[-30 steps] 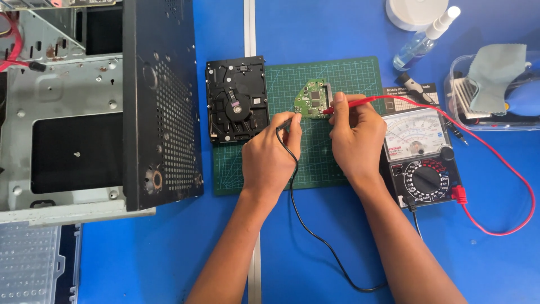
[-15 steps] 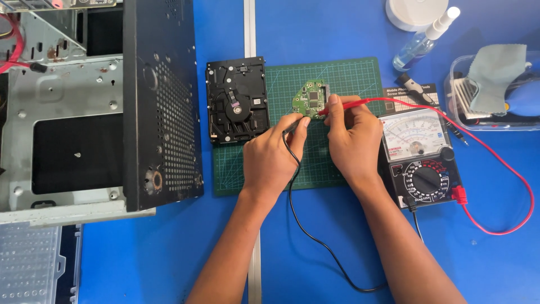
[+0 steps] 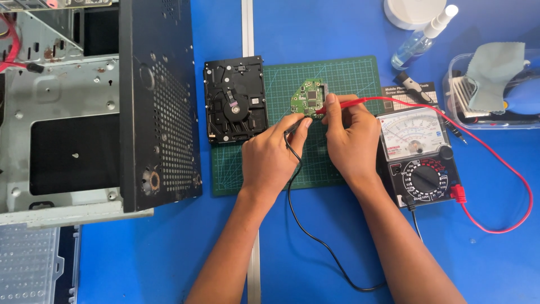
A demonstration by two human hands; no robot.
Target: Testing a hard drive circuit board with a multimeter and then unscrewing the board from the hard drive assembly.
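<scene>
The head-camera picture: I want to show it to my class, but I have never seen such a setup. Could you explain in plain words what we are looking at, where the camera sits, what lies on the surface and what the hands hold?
The camera is worn on the person's head and looks straight down at a blue table. No robot is involved, only two bare hands. The left hand holds a black probe, and the right hand holds a red probe. Both tips meet a small green circuit board, which lies on a green cutting mat. The probe wires run to an analogue meter with a needle dial on the right. Beside the board lies a black hard drive. At far left stands an opened computer case. At top right are a spray bottle and a clear box with a grey cloth.
</scene>
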